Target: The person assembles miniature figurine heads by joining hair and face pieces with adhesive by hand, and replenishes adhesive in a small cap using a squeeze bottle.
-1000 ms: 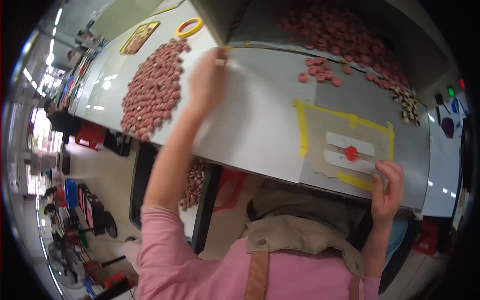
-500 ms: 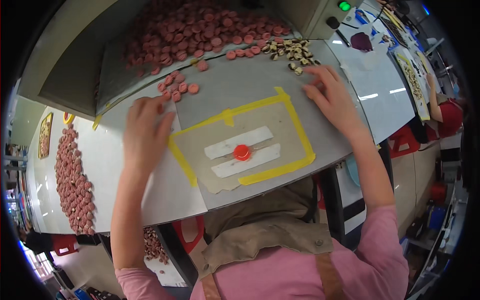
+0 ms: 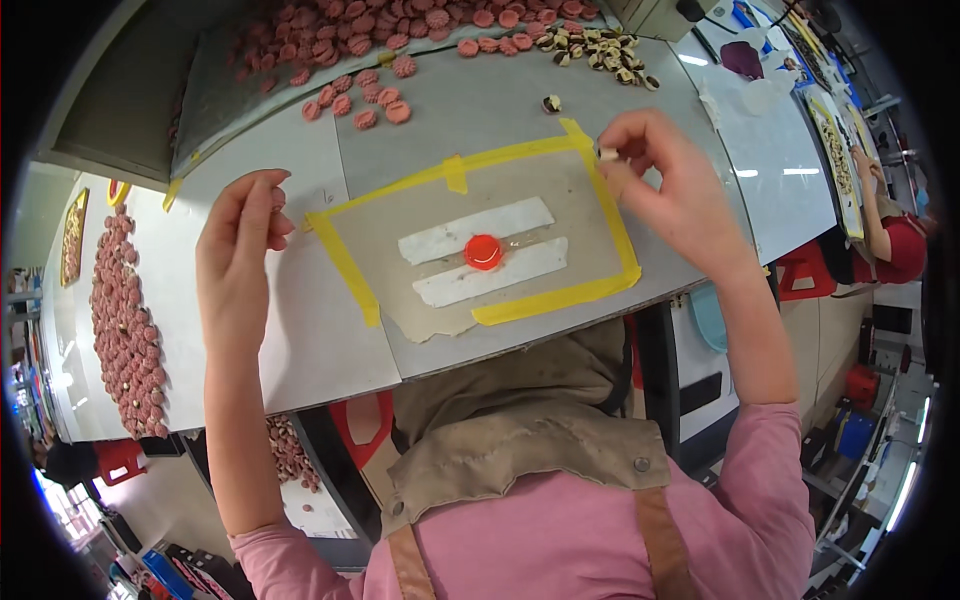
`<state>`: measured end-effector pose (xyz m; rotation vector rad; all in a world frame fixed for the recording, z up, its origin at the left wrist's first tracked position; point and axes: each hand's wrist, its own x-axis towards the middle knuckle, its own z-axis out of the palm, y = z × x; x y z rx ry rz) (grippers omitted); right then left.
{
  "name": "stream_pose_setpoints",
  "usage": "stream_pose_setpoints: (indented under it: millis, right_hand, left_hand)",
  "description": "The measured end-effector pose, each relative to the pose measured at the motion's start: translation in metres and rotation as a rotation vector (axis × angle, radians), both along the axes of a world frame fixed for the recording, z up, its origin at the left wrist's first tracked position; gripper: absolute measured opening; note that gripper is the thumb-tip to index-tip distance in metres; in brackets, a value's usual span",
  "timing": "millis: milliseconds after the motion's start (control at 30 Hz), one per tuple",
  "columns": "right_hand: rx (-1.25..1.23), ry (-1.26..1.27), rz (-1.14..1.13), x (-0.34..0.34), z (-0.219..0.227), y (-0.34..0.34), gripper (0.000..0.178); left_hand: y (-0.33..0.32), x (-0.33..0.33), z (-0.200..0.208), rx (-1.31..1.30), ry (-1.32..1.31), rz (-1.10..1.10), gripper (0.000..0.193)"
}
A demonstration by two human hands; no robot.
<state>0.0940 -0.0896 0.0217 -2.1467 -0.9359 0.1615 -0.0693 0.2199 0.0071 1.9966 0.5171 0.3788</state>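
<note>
My left hand [image 3: 235, 245] is closed over the white sheet at the left, a small round pink scalloped piece [image 3: 279, 200] between its fingers. Thumb and fingertips of my right hand [image 3: 675, 190] pinch a small cream-and-dark piece [image 3: 607, 154] above the right side of a yellow-taped panel [image 3: 375, 235]. On that panel a glossy round red piece [image 3: 483, 252] sits across two white strips [image 3: 490, 285]. Beyond the panel lie several loose pink pieces [image 3: 397, 112]. A single cream-and-dark piece [image 3: 552, 104] rests apart from its small heap [image 3: 605, 52].
A large pile of pink pieces [image 3: 350, 30] fills the back, beneath a grey machine housing [image 3: 110, 110]. Another long heap of pink pieces [image 3: 128, 330] lies along the left. At the far right a person in red [image 3: 905, 245] works beside a yellow-edged tray [image 3: 830, 165].
My left hand has drawn back from the loose pink pieces with one in its fingers. My right hand has come away from the cream-and-dark heap holding one piece. The whole view has shifted.
</note>
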Motion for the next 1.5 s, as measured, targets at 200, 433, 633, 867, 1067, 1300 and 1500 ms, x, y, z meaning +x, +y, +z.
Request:
stream_pose_setpoints:
  millis: [200,433,633,867,1067,1300,1500]
  right_hand:
    - [-0.183,-0.092,0.232,-0.018,0.000,0.013,0.021]
    - [-0.260,-0.272,0.210,-0.024,-0.001,0.021,0.019]
    - [-0.327,-0.308,0.292,-0.019,0.004,0.025,0.018]
    - [-0.145,-0.201,0.398,-0.051,0.004,0.046,0.016]
    - [-0.176,-0.394,0.509,-0.056,-0.005,0.059,0.017]
    - [-0.176,-0.463,0.471,-0.055,-0.008,0.059,0.018]
    - [-0.069,-0.160,0.371,-0.060,-0.013,0.052,0.014]
  left_hand:
    - [-0.045,-0.027,-0.001,-0.788,-0.313,0.020,0.019]
    - [-0.094,-0.037,-0.011,-1.087,-0.316,-0.099,0.031]
    - [-0.102,-0.038,-0.019,-1.165,-0.291,-0.084,0.038]
    - [-0.105,-0.040,-0.022,-1.195,-0.371,-0.123,0.035]
    - [-0.104,-0.042,-0.025,-1.168,-0.377,-0.148,0.033]
    - [-0.104,-0.042,-0.024,-1.174,-0.376,-0.161,0.032]
    - [-0.108,-0.044,-0.020,-1.160,-0.317,-0.131,0.036]
